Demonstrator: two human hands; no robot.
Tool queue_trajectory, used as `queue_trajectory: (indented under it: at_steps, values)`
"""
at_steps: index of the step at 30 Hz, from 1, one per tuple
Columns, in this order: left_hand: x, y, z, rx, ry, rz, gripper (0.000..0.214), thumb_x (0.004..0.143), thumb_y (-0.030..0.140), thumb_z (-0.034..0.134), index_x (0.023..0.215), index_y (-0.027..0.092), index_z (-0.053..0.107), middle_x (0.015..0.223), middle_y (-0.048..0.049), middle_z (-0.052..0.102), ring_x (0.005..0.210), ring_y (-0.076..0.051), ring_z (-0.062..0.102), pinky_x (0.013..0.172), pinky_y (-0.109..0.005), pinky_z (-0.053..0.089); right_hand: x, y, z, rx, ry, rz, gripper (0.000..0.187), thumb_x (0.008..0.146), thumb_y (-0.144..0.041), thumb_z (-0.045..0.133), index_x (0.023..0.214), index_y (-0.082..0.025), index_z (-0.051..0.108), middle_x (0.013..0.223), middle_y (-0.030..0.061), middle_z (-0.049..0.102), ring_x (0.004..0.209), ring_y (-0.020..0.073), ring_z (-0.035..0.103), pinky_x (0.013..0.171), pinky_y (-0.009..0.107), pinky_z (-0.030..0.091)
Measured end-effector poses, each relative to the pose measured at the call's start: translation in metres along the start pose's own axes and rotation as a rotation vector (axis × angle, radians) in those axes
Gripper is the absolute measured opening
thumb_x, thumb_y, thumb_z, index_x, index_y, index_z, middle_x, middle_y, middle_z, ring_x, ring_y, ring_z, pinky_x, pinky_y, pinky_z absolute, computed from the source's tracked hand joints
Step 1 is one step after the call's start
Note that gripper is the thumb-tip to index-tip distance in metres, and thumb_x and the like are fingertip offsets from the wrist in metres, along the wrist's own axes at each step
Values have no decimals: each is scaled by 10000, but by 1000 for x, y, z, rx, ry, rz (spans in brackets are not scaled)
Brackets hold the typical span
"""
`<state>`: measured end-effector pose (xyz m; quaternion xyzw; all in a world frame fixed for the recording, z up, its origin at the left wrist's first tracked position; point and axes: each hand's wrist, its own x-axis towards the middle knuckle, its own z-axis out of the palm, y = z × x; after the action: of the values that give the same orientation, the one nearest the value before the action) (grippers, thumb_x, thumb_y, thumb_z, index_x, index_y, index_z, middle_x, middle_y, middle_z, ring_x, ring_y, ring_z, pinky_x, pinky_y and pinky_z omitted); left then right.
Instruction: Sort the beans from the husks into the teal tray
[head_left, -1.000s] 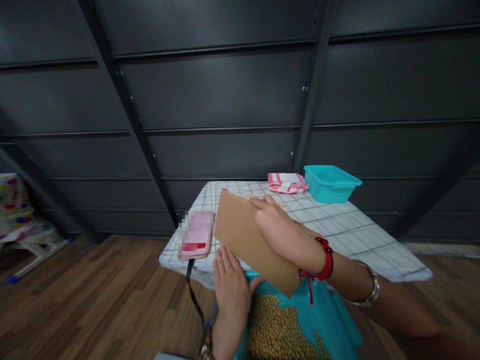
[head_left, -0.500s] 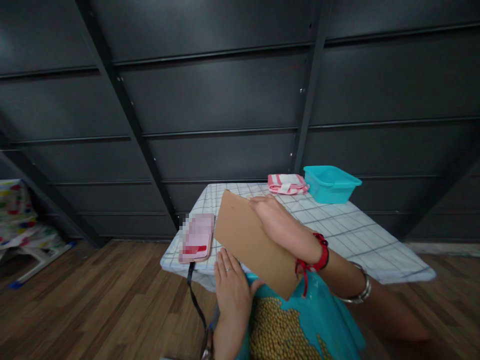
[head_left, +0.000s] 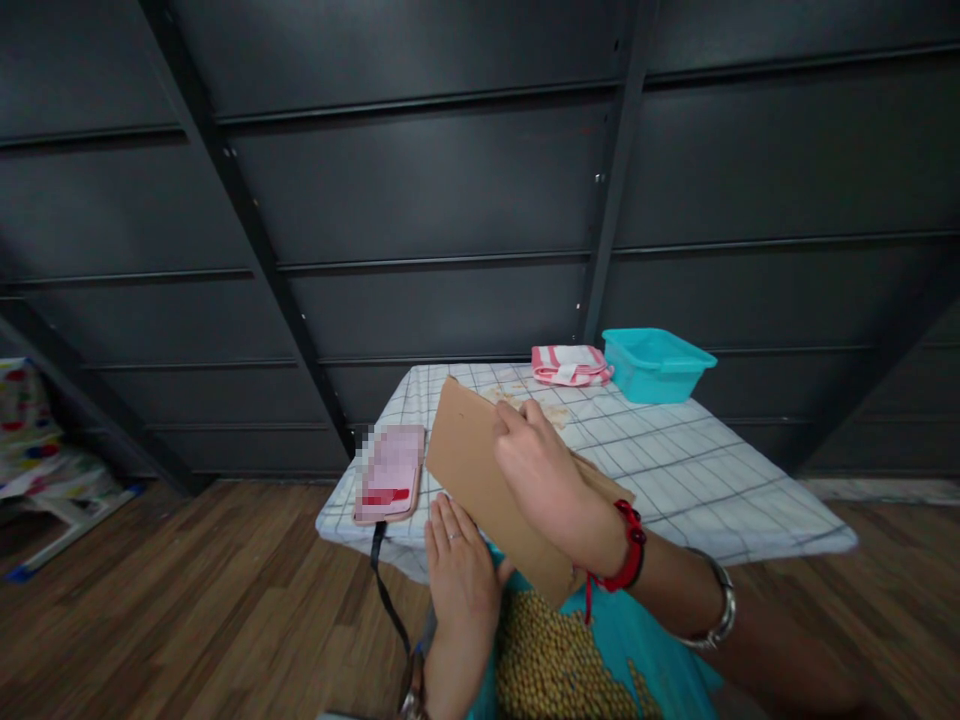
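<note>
My right hand (head_left: pixel 546 480) grips the top edge of a brown cardboard sheet (head_left: pixel 471 468), held tilted over the near edge of a small table. My left hand (head_left: pixel 459 570) lies flat with fingers together, touching the sheet's lower edge and the rim of a turquoise tray (head_left: pixel 645 640) below it. The tray holds many small yellow beans (head_left: pixel 559 660). A red cord bracelet sits on my right wrist.
The table (head_left: pixel 675 470) has a white checked cloth. On it lie a pink phone (head_left: pixel 388 472) with a black strap hanging off the edge, a folded pink striped cloth (head_left: pixel 568 364) and a turquoise tub (head_left: pixel 655 364). Dark metal wall panels stand behind; wooden floor around.
My right hand has slid a little down and toward me along the cardboard, and the sheet moved slightly with it. My left hand has stayed put.
</note>
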<state>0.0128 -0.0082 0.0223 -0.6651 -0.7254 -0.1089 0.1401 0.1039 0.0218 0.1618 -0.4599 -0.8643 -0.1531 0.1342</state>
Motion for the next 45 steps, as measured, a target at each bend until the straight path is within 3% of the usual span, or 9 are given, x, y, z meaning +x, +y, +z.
queue_trajectory:
  at_steps: [6,11,15,17,21,30,33,40,45]
  values:
    - [-2,-1,9,8,56,25,838,610,439,644,1214,-92,407,1289,-323,412,1223,-368,380,996,-467,339,0,2,-8,-146,-124,137,348,785,20,382,998,-78,638,964,167,600,935,247,487,699,338,405]
    - [-3,-1,15,3,104,41,866,663,552,558,1221,-91,400,1277,-337,419,1209,-377,395,979,-492,345,1,7,-11,-132,-119,34,312,776,26,395,928,-66,652,992,175,608,933,250,506,773,387,395]
    - [-3,0,15,26,102,31,905,650,585,559,1214,-106,399,1276,-342,416,1205,-383,397,985,-480,341,8,11,-7,-2,-73,-57,238,825,-61,427,912,-110,643,915,122,624,894,206,531,825,399,383]
    - [-3,1,13,49,91,26,876,655,570,561,1217,-85,410,1287,-327,414,1208,-370,399,986,-472,342,12,11,-2,21,-67,-61,194,854,-181,468,988,-127,598,959,92,604,889,183,544,816,390,417]
    - [-2,1,9,56,62,16,854,650,544,578,1219,-71,415,1286,-310,426,1209,-352,406,991,-454,345,17,8,4,44,-68,-46,344,844,-356,509,1120,-150,500,1115,78,532,944,184,547,790,397,474]
    - [-2,0,8,21,72,35,882,653,589,551,1220,-73,414,1287,-328,407,1202,-378,405,978,-484,350,13,20,-4,83,-43,-11,338,850,-348,502,1132,-162,494,1131,76,526,954,187,544,793,402,475]
    - [-1,0,4,34,51,35,865,627,527,617,1213,-79,420,1284,-324,412,1208,-374,400,987,-469,346,12,18,-6,88,-34,-18,342,850,-352,501,1136,-165,491,1135,74,523,956,187,544,791,402,477]
    - [1,3,-10,64,-26,23,864,600,466,664,1229,-66,403,1300,-286,402,1209,-352,402,987,-433,366,14,8,-4,85,-23,-16,179,857,-219,463,911,-106,591,855,69,598,804,159,549,785,369,410]
    - [0,2,-5,26,-14,12,852,598,419,679,1224,-85,396,1297,-305,402,1232,-357,369,1002,-442,350,18,13,-8,86,-12,2,264,804,-34,361,779,-103,614,785,95,599,723,157,531,725,343,362]
